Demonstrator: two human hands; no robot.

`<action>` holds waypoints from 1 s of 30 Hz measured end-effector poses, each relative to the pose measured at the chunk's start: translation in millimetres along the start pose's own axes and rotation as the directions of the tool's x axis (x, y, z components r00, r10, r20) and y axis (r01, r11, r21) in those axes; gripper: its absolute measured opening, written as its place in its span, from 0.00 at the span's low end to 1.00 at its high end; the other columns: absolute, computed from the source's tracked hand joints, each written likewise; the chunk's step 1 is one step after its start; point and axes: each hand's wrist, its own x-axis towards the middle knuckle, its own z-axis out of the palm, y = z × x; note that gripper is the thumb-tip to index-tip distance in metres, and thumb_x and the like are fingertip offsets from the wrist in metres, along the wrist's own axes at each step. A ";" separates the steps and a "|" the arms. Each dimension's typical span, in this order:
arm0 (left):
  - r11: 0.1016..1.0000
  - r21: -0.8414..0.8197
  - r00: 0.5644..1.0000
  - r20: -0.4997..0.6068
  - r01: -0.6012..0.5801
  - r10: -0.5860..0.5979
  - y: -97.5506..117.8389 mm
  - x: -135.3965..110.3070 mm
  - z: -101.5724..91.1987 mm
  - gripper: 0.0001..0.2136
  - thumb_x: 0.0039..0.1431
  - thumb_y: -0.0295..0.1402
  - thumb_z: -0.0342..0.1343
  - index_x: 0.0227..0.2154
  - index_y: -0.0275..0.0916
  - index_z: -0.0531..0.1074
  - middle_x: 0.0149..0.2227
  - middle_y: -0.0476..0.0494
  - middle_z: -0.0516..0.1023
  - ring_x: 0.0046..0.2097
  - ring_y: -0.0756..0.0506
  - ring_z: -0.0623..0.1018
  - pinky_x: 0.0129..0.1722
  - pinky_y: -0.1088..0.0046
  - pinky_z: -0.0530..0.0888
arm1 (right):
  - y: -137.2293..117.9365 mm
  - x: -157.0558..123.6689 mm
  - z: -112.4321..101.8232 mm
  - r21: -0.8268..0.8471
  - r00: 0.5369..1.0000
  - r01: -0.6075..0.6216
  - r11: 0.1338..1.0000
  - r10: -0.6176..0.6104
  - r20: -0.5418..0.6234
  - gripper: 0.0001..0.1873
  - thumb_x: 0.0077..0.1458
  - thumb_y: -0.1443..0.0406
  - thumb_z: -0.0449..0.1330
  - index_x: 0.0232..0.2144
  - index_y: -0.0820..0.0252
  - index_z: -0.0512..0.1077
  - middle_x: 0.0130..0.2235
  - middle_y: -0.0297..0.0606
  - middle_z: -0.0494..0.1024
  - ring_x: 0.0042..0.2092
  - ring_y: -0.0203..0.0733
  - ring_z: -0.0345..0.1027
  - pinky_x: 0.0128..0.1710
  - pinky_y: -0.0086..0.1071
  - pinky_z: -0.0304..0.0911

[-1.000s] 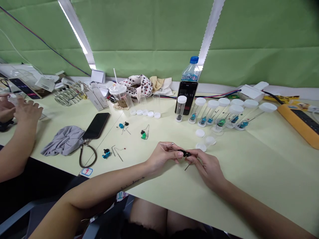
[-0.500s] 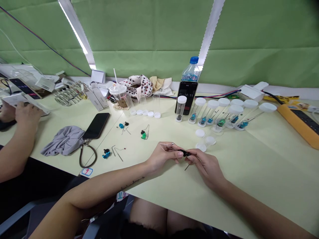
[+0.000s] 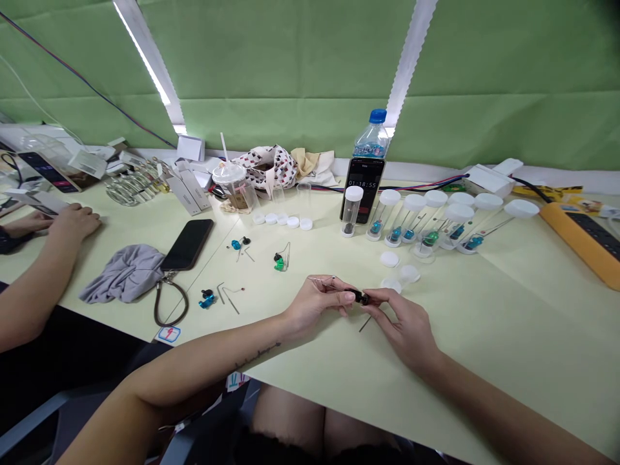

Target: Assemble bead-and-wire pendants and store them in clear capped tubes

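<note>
- Sheeting, green and creased (image 3: 290, 64), hangs as the backdrop behind the pale yellow-green table (image 3: 508, 323).
- Clear plastic bottle with a blue cap (image 3: 371, 139) stands at the back; its label is too small to read.
- Left hand (image 3: 314, 303) grips one end of a small glossy black piece (image 3: 359, 297), thumb over fingers, while the right hand (image 3: 407, 323) pinches the other end; the piece sits between them above the table. Both grips are nearly where they were a moment ago — the work on the piece looks unfinished.
- Co-worker's hand (image 3: 77, 223) has shifted right and now lies flatter, beside a white box (image 3: 46, 201); that seems separate from this work.
- Upright black phone (image 3: 371, 181) reads 01:18:55, unchanged; the smaller heading is illegible.
- Clear tubes with white caps (image 3: 414, 219) stand in a group, several holding blue pieces, one a green.
- White card with a blue outline (image 3: 168, 333) bears a red mark, probably a 9.
- Thin bent wire (image 3: 322, 279) shows at the left hand; a short metal rod (image 3: 365, 323) lies just below the piece.
</note>
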 end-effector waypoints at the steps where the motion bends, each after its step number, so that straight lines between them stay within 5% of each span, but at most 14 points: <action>1: 1.000 0.004 1.000 0.002 -0.001 0.001 0.1 -0.1 0.1 0.11 0.42 0.33 0.70 0.28 0.32 0.79 0.32 0.41 0.79 0.31 0.49 0.75 0.30 0.73 0.72 | -0.1 0.0 -0.4 -0.001 1.000 0.003 1.000 -0.003 0.000 0.09 0.63 0.62 0.54 0.43 0.56 0.70 0.35 0.36 0.81 0.34 0.38 0.75 0.34 0.29 0.69; 30: 0.998 0.059 1.000 0.029 -0.011 0.009 -4.6 0.7 -2.7 0.12 0.42 0.35 0.70 0.29 0.32 0.78 0.29 0.41 0.78 0.29 0.50 0.74 0.30 0.72 0.72 | -6.4 4.3 -5.8 -0.011 0.995 -0.028 1.000 0.029 0.097 0.14 0.66 0.58 0.48 0.36 0.56 0.71 0.28 0.34 0.78 0.27 0.37 0.72 0.28 0.29 0.65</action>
